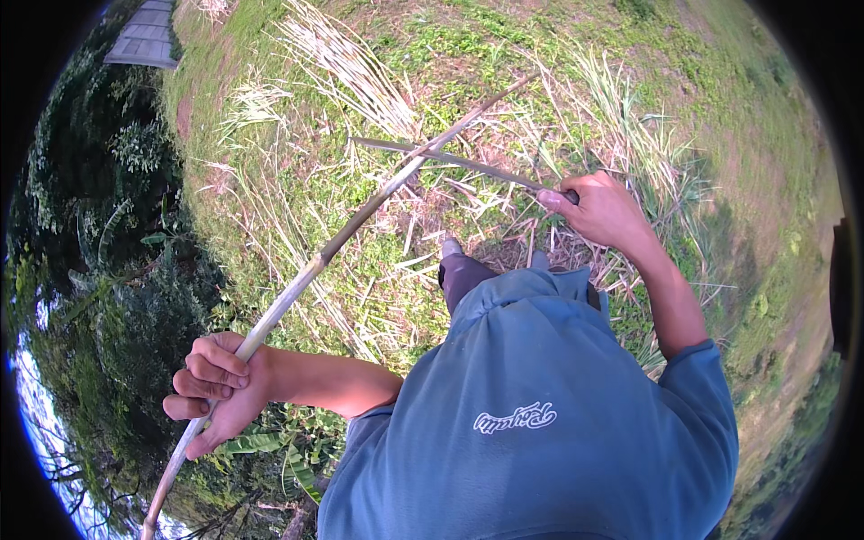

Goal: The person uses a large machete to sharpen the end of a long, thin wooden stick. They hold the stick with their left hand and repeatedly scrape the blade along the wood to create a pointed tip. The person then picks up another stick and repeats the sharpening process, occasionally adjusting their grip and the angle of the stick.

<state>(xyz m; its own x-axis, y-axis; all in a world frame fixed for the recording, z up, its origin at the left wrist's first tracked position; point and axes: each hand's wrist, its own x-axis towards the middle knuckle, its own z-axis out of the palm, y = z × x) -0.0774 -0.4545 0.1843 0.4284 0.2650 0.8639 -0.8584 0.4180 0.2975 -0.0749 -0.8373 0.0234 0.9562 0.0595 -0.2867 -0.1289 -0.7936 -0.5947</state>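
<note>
A long, jointed cane stalk (335, 243) runs slantwise from the lower left up to the top middle. Around its lower part my left hand (225, 391) is closed, fingers wrapped over the stalk. My right hand (601, 209) grips the dark handle of a machete (486, 168), whose long narrow blade points left. Blade and stalk cross near the stalk's upper end; whether they touch I cannot tell. The stalk's bottom end leaves the picture at the lower left.
On the grass ahead lies a bundle of pale cut stalks (346, 67). Long cut leaves are heaped at the right (630, 126), and bits of stalk and dry leaf litter the ground by my feet (451, 247). Dark bushes (117, 261) stand at the left.
</note>
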